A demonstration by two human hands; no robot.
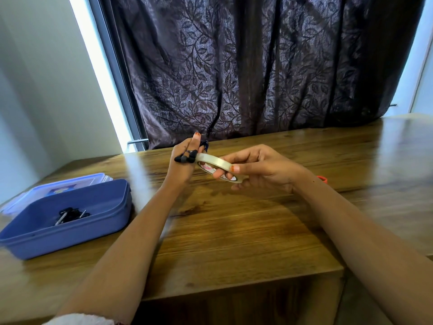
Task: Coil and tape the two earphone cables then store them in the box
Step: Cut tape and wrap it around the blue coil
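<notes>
My left hand (185,163) is raised over the counter (234,219), fingers pointing up, and it holds the earphone (185,159). Its two black buds lie against my fingers, and a bit of dark cable shows behind them. The rest of the coil is hidden by the hand, so I cannot tell how it is wound or where my thumb sits.

My right hand (260,170) grips the tape (220,168), thumb on the outer edge and a finger through the hole. The roll's near end touches my left hand just beside the buds. Whether a strip has been pulled free is too hard to make out.

The box (70,238) stands open on the counter, well to the left. The other earphone (70,214) lies inside it as a dark bundle with pale bits. I cannot make out any tape on it. The lid (77,182) lies behind the box, mostly covered by it.

A small orange thing (322,178) peeks from behind my right wrist, too hidden to identify. A dark leaf-patterned curtain (257,66) hangs beyond the counter.
</notes>
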